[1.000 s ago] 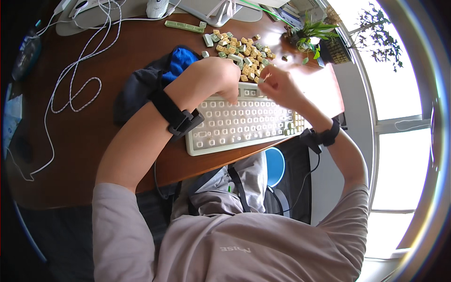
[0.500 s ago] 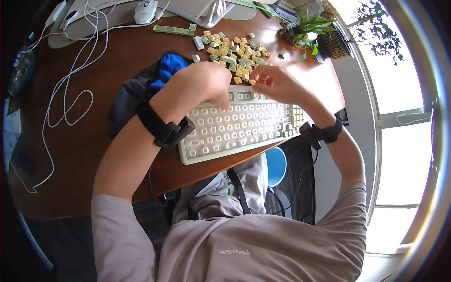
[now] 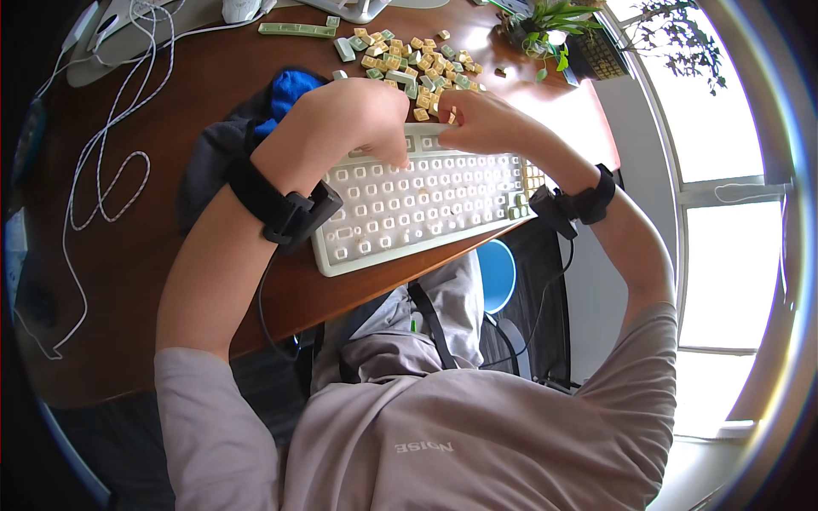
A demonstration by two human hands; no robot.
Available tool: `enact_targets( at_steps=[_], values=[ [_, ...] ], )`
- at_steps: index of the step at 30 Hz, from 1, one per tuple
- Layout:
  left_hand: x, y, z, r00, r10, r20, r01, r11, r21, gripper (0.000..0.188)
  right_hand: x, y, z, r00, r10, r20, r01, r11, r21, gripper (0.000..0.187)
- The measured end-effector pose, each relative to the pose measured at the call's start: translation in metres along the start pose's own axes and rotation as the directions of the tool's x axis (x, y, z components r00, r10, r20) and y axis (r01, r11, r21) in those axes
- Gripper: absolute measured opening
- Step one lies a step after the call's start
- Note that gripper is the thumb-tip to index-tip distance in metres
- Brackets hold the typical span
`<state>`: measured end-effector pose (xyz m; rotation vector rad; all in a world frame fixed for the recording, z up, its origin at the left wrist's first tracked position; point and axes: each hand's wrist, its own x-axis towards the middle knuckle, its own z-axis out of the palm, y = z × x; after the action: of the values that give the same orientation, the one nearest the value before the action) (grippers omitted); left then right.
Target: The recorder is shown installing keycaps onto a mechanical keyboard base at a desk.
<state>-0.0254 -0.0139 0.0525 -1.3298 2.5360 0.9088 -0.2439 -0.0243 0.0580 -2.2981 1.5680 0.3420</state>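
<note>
A pale keyboard (image 3: 417, 200) lies near the table's front edge, with most of its switch positions bare of caps. Yellow caps on its right-hand block are partly covered by my right wrist. My left hand (image 3: 375, 115) arches over its upper left part, thumb pointing down at the top rows; the other fingers are hidden behind the hand. My right hand (image 3: 481, 122) is at the keyboard's far edge, beside the loose keycaps (image 3: 417, 64). Its fingers are curled together, and whatever may be between them is too small to make out. The loose caps are yellow, green and whitish.
A long green keycap strip (image 3: 294, 30) lies beyond the pile. Dark and blue cloth (image 3: 213, 157) sits behind my left forearm. White cables (image 3: 128, 111) loop across the left of the table. A potted plant (image 3: 554, 34) stands far right; a blue bin (image 3: 496, 277) is below the edge.
The whole view has shifted, so the table and keyboard sit higher in the picture. My right fingers have curled closer together at the keyboard's far edge. My left hand stays over the upper left keys.
</note>
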Motion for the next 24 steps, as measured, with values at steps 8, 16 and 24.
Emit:
enact_targets(
  at_steps=[8, 16, 24],
  values=[
    [0.0000, 0.0025, 0.0013, 0.998, -0.054, -0.023, 0.055, 0.998, 0.029, 0.051, 0.0044, -0.0053, -0.0035, 0.996, 0.039, 0.074, -0.034, 0.997, -0.074, 0.041],
    [-0.0003, 0.0028, 0.0024, 0.997, -0.067, -0.031, 0.068, 0.997, 0.046, 0.052, 0.0041, -0.0071, -0.0060, 0.988, 0.100, 0.118, -0.097, 0.995, -0.029, 0.043],
    [-0.0001, 0.0037, 0.0007, 0.999, -0.051, -0.014, 0.052, 0.997, 0.065, 0.054, 0.0090, -0.0101, -0.0038, 0.987, 0.113, 0.119, -0.101, 0.990, -0.104, 0.041]
  ],
)
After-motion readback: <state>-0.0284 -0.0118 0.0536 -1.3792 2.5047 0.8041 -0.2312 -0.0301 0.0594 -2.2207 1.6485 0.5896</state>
